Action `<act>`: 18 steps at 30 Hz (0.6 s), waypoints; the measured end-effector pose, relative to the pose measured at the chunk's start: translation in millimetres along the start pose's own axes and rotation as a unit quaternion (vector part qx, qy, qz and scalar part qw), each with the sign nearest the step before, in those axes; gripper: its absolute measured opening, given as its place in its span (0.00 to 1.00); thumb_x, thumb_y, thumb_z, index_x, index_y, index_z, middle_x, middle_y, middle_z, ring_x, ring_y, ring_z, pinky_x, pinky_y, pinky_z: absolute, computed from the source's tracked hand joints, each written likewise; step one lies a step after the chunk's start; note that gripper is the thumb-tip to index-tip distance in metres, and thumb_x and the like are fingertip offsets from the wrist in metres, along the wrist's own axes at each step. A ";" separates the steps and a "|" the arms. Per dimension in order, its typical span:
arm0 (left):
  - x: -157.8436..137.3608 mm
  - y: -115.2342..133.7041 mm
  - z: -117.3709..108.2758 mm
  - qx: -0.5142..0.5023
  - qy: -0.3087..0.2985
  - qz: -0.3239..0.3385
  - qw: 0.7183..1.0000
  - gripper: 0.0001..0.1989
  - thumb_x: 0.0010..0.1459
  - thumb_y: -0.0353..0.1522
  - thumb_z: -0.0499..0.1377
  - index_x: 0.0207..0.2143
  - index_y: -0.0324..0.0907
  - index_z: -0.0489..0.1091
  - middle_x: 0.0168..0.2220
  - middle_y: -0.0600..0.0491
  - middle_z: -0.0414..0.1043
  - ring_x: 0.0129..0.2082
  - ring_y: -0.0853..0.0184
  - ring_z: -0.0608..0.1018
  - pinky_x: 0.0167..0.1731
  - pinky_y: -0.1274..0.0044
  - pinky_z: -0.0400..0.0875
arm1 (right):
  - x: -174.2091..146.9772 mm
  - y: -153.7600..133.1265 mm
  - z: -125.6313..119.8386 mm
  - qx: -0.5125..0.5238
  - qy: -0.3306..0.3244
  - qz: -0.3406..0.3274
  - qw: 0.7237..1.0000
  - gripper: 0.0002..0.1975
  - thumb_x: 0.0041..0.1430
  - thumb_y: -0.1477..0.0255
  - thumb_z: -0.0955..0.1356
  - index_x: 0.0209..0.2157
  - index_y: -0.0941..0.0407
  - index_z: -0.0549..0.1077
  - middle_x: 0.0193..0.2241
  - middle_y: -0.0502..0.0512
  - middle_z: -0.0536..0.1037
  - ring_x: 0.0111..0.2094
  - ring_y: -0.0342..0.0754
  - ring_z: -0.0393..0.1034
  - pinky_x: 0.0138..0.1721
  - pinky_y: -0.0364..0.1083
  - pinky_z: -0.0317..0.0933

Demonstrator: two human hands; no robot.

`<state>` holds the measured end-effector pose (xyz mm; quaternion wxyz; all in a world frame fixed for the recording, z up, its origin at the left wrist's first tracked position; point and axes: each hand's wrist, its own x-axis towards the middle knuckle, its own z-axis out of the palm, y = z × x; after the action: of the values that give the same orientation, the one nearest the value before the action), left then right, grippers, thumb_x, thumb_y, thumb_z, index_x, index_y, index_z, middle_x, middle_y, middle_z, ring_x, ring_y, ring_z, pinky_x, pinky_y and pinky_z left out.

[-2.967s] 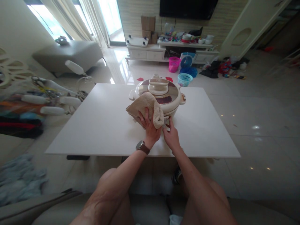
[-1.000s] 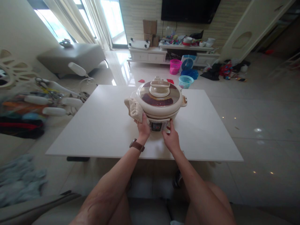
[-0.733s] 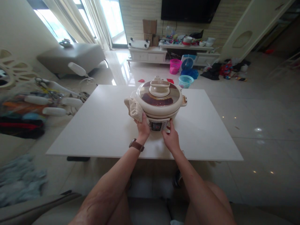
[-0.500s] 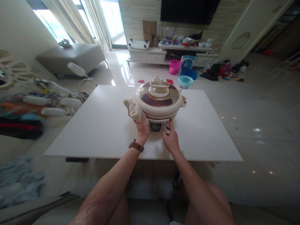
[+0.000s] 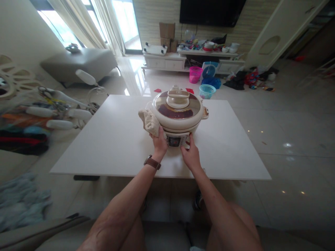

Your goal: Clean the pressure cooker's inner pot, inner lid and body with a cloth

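Observation:
A cream electric cooker [image 5: 176, 124] with a glass-topped lid [image 5: 178, 100] stands at the middle of a white table [image 5: 110, 139]. Its dark front display panel [image 5: 174, 141] faces me. My left hand [image 5: 160, 143] is closed on a beige cloth [image 5: 149, 122], which lies against the cooker's left side; that thumb rests beside the panel. At the panel's right edge, my right hand [image 5: 191, 153] grips the lower front of the cooker, thumb low and fingers up along the side. Some fingertips of both hands are hidden. The lid is on the cooker.
Beyond the table, a pink basket [image 5: 195, 74] and a light blue basket [image 5: 207, 91] stand on the floor. A white cabinet [image 5: 163, 63] holds bowls and clutter. At left are a grey bench [image 5: 81, 62] and a lamp with several white shades [image 5: 59, 124].

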<state>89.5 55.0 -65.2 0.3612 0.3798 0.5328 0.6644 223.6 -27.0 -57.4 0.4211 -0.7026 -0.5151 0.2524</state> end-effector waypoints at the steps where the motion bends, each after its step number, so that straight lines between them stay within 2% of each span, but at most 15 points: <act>1: -0.2 0.1 0.1 -0.001 0.006 -0.001 1.000 0.34 0.69 0.49 0.57 0.70 0.43 0.62 0.73 0.43 0.61 0.75 0.58 0.61 0.76 0.66 0.49 | -0.1 0.1 0.1 0.000 0.000 0.001 1.000 0.45 0.60 0.67 0.68 0.76 0.59 0.53 0.58 0.67 0.80 0.45 0.58 0.83 0.50 0.54 0.76; 10: 0.5 -1.5 -0.4 0.001 0.001 -0.008 1.000 0.34 0.69 0.49 0.57 0.71 0.43 0.62 0.74 0.45 0.60 0.75 0.59 0.60 0.76 0.68 0.48 | -1.0 -1.5 -0.1 -0.004 0.001 0.000 1.000 0.44 0.60 0.68 0.68 0.76 0.58 0.53 0.60 0.66 0.79 0.48 0.59 0.82 0.52 0.55 0.75; 15: 0.2 -0.6 0.3 0.000 0.003 -0.012 1.000 0.35 0.69 0.49 0.57 0.72 0.43 0.61 0.74 0.45 0.59 0.75 0.60 0.60 0.75 0.69 0.49 | -0.5 1.2 0.8 -0.011 0.000 -0.002 1.000 0.45 0.60 0.67 0.67 0.76 0.58 0.52 0.58 0.66 0.80 0.42 0.57 0.83 0.50 0.53 0.76; 18: -0.3 1.7 0.7 -0.009 0.002 -0.011 1.000 0.35 0.69 0.48 0.58 0.72 0.42 0.61 0.74 0.45 0.59 0.75 0.60 0.60 0.75 0.70 0.50 | -1.0 0.8 1.0 -0.012 0.005 -0.005 1.000 0.44 0.60 0.67 0.67 0.76 0.58 0.52 0.58 0.66 0.80 0.44 0.57 0.83 0.50 0.53 0.75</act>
<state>90.1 54.8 -63.4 0.3709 0.3692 0.5318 0.6658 222.9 -27.7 -58.7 0.4162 -0.7063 -0.5195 0.2408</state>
